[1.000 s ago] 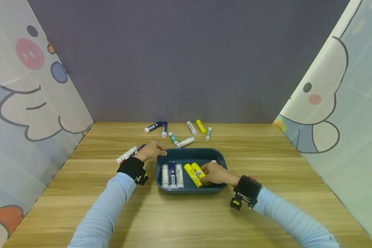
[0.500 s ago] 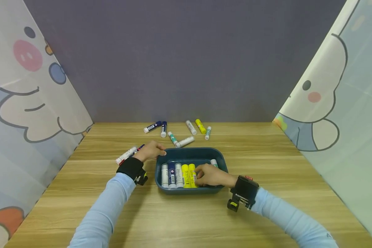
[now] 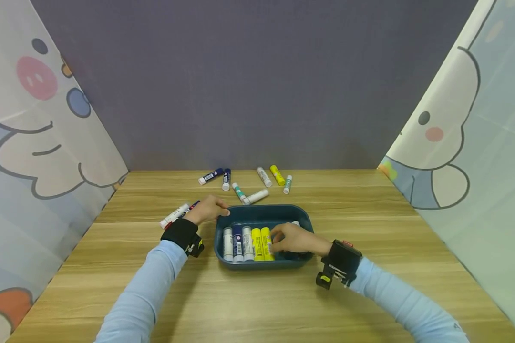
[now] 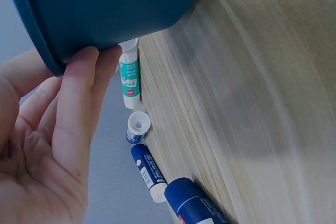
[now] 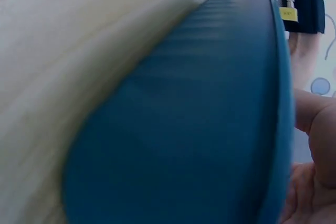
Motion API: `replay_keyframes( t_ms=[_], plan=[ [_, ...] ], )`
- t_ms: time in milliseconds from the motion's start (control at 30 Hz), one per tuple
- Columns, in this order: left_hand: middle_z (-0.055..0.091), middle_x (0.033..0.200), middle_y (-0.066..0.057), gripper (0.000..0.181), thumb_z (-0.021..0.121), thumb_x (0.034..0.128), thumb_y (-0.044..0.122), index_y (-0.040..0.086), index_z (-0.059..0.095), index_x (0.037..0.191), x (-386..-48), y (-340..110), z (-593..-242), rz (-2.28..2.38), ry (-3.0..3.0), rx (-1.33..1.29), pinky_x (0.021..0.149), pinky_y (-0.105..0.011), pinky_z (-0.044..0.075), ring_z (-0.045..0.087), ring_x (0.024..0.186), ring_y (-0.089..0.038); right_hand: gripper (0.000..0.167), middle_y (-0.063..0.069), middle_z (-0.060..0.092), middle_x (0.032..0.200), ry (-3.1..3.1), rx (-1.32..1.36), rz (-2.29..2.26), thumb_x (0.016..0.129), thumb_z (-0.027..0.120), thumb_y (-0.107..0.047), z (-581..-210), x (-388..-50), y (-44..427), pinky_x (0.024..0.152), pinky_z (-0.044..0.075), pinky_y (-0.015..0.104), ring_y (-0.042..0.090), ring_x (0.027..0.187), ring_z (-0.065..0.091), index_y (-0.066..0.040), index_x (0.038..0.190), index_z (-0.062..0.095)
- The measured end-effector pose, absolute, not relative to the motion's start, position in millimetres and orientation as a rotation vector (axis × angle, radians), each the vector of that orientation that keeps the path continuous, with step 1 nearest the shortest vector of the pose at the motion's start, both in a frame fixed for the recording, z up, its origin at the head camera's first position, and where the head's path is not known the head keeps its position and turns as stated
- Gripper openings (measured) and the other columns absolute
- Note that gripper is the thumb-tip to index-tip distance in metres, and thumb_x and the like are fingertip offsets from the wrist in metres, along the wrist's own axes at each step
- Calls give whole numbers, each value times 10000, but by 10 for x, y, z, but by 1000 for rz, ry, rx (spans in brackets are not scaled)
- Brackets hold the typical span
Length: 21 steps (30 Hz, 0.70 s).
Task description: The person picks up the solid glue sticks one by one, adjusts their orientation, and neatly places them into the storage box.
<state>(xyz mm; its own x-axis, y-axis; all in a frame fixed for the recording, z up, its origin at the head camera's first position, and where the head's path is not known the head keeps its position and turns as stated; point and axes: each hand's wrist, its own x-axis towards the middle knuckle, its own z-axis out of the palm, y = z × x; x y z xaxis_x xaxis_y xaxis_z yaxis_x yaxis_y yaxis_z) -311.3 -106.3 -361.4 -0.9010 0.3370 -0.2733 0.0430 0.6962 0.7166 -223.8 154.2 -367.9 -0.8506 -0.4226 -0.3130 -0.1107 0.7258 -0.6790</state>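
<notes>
My left hand (image 3: pixel 208 208) pinches the left rim of a dark teal plastic bin (image 3: pixel 263 266), thumb on one side of the wall and fingers on the other, as the left wrist view (image 4: pixel 58 124) shows. Inside the bin lies a row: a white glue stick (image 3: pixel 228 244), a blue one (image 3: pixel 237 245), another white one (image 3: pixel 247 244) and two yellow glue sticks (image 3: pixel 256 244). My right hand (image 3: pixel 293 238) reaches into the bin, fingertips touching the right side of the rightmost yellow glue stick (image 3: pixel 266 245). A small white-topped stick (image 3: pixel 296 223) is mostly hidden behind this hand.
Several loose glue sticks lie behind the bin: blue (image 3: pixel 226 179), white (image 3: pixel 257 196), green-and-white (image 3: pixel 288 184) and yellow (image 3: pixel 277 175). A white one (image 3: pixel 174 215) and a partly hidden blue one lie left of it. A grey panel (image 3: pixel 257 85) rises at the table's back edge.
The two yellow glue sticks were slanted and now lie straight beside the white one. My right hand has shifted slightly left with them. My left hand has stayed at the rim.
</notes>
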Motion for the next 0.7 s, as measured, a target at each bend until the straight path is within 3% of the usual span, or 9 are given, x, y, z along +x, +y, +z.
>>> replay_keyframes(
  t_ms=[300, 533, 700],
  plan=[
    [581, 1186, -187, 313, 600, 875, 136, -24, 614, 1143, -3146, -1091, -3656, 1078, 2517, 325, 696, -311, 514, 584, 845, -196, 481, 103, 618, 1136, 2615, -517, -877, 859, 636, -229, -3495, -2322, 1625, 768, 503, 301, 236, 993, 593, -18, 1274, 513],
    [619, 1098, -157, 292, 612, 862, 123, -22, 630, 1115, -3130, -1101, -3662, 1091, 2513, 337, 671, -326, 514, 517, 680, -135, 508, 184, 547, 1240, 2704, -524, -922, 895, 584, -224, -3304, -2471, 1766, 867, 475, 408, 314, 1088, 539, 7, 1325, 447],
    [619, 1104, -158, 297, 608, 868, 127, -16, 626, 1128, -3159, -1097, -3650, 1075, 2514, 339, 664, -310, 512, 527, 696, -142, 486, 237, 513, 1268, 2778, -442, -977, 910, 552, -206, -3252, -2735, 1983, 885, 466, 452, 367, 1130, 513, 30, 1320, 443]
  ],
)
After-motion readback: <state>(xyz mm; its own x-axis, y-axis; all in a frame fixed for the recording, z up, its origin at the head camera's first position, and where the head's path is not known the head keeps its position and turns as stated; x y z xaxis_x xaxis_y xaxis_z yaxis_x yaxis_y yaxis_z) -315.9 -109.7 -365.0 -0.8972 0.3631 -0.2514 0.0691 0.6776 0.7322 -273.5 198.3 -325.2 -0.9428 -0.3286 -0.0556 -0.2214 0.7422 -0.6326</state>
